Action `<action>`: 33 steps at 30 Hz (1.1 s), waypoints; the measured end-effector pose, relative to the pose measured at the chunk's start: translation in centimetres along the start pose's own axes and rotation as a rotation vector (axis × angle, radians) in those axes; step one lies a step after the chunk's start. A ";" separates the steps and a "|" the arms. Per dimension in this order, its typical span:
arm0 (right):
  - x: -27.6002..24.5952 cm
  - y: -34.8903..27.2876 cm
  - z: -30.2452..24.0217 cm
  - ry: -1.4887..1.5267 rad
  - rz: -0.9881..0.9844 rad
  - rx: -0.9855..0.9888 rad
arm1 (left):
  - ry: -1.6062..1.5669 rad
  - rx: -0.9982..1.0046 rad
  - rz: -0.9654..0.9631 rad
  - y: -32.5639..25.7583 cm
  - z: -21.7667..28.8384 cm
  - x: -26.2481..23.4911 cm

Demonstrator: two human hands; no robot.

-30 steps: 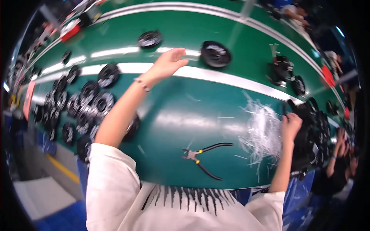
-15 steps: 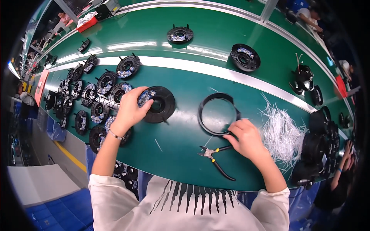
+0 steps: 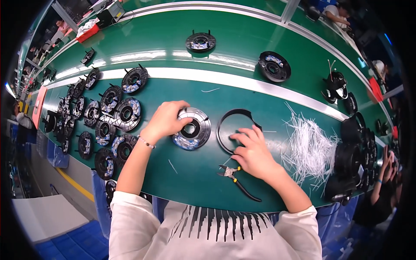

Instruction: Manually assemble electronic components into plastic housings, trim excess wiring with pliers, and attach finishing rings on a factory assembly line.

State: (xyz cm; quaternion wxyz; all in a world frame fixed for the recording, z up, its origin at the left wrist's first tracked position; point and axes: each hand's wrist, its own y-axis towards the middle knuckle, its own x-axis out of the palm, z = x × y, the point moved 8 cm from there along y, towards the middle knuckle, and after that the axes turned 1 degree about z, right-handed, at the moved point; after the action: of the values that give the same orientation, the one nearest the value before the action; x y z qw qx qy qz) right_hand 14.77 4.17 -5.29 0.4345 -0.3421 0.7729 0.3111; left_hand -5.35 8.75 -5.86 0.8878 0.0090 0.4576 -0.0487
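Near the middle of the bench, my left hand grips the left rim of a round black plastic base. A curved blue-and-white circuit board lies along this base's near side, and a hole is at its centre. To its right, a black ring lies on the green mat. My right hand is over the ring's right side, fingers spread, with fingertips inside it and the thumb by its near edge. Diagonal cutters with black-and-yellow handles lie just nearer to me, jaws apart.
Several similar bases with boards crowd the left. A heap of white plastic strips lies right, beside stacked black housings. Beyond a pale rail stand another base and a black bowl-shaped part. Other people sit farther off.
The base in my left hand has moved right and turned, its board now on the near side. The ring has come to lie flatter, and my right hand has shifted left, its fingers spreading.
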 end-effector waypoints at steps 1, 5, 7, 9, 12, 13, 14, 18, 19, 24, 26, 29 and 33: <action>-0.5 -0.5 0.4 -0.007 -0.025 0.032 | -0.053 -0.078 -0.027 -0.4 -0.3 0.2; -2.7 -1.1 2.4 0.027 -0.001 0.234 | -0.689 -0.274 0.033 -2.1 -3.9 1.9; -2.1 -0.7 3.0 -0.055 -0.008 0.307 | -0.858 -0.311 0.033 -2.2 -3.5 2.8; -1.1 0.2 4.1 -0.065 0.033 0.482 | -1.024 -0.350 0.031 -2.4 -3.1 3.7; -0.1 1.3 5.0 -0.056 0.062 0.532 | -1.304 -0.242 0.092 -2.2 -2.5 4.2; -0.4 1.5 5.0 -0.035 0.092 0.531 | -1.303 -0.237 0.087 -2.3 -2.4 4.4; -0.7 1.5 5.1 -0.038 0.098 0.536 | -1.356 -0.228 0.130 -2.2 -2.2 4.3; -1.3 0.9 5.8 0.005 0.132 0.517 | -1.448 -0.191 0.222 -2.5 -1.7 4.5; -1.4 0.7 5.9 0.049 0.147 0.489 | -1.450 -0.187 0.221 -2.6 -1.5 4.6; -1.0 0.7 6.0 -0.047 0.046 0.558 | -1.398 -0.210 0.242 -2.8 -1.4 5.5; -1.0 1.2 5.6 -0.020 0.080 0.539 | -1.396 -0.215 0.240 -2.8 -1.0 5.4; -2.0 0.7 6.3 0.071 0.228 0.561 | -1.377 -0.206 0.285 -3.0 -1.5 5.5; -2.8 -0.2 7.5 0.611 0.502 0.543 | -1.323 -0.148 0.339 -2.9 -0.9 5.5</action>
State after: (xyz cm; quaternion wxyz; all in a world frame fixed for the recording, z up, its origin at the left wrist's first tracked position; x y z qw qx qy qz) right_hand 19.47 10.63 -6.04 0.1725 -0.0948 0.9773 0.0783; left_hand -3.13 5.53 -10.77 0.9742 -0.0117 -0.1862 0.1271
